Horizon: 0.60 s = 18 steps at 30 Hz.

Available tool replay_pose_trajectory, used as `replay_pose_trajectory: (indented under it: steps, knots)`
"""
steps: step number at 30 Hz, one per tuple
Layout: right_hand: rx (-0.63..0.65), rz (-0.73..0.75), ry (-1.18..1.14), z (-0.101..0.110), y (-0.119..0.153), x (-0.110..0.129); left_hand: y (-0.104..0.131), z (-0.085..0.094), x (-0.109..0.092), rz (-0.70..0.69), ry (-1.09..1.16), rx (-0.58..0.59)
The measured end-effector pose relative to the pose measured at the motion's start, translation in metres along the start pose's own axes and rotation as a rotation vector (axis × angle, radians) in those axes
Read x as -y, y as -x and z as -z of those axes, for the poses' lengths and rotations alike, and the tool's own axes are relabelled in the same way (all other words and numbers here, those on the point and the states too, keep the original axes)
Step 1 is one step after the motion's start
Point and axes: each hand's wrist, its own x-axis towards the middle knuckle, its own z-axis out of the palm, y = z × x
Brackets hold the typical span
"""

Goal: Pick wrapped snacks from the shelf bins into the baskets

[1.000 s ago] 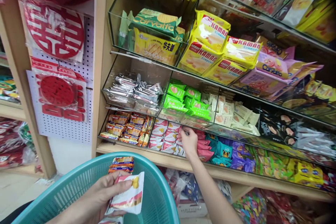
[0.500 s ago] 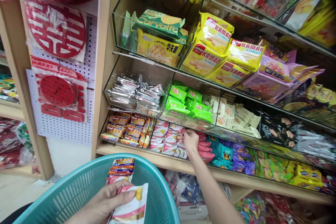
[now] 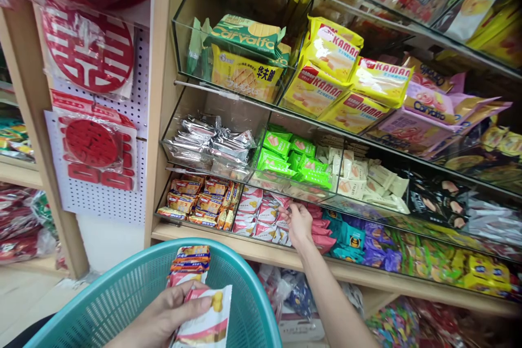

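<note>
My left hand [image 3: 177,307] is closed on pink-and-white snack packets [image 3: 206,318] over a teal plastic basket [image 3: 248,288]. Orange-and-blue packets [image 3: 191,262] show just beyond its fingers. My right hand [image 3: 299,223] reaches into the lowest clear bin, its fingers closed at the right edge of the pink-and-white packets [image 3: 267,212]. Whatever lies between those fingertips is too small to make out. Darker pink packets [image 3: 324,231] sit directly to the right of that hand.
Orange snack packets [image 3: 181,201] fill the bin at left. Above are silver packets [image 3: 212,138], green packets [image 3: 293,157] and yellow KAMAN packs [image 3: 332,51] behind clear bin fronts. A wooden shelf edge [image 3: 240,250] runs below. Red decorations [image 3: 87,51] hang at left.
My right hand has shifted slightly right and down at the bin, with its fingers a little more raised. My left hand still holds the packets over the basket.
</note>
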Motion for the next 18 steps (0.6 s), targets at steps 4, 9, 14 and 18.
replay_pose_trajectory:
  steps: [4,9,14,18]
  knots:
    - [0.049,-0.018,0.015,0.013,0.019,0.007,0.001,0.000,-0.006,-0.018,-0.009,0.060]
    - [0.176,-0.069,0.102,0.037,0.058,0.019,0.002,0.007,-0.010,0.048,0.022,0.020]
    - [0.452,-0.191,0.302,0.053,0.095,0.047,0.001,0.012,-0.009,0.066,0.036,0.014]
    - [0.894,-0.391,0.509,0.048,0.108,0.077,0.000,0.006,-0.012,0.055,0.023,0.096]
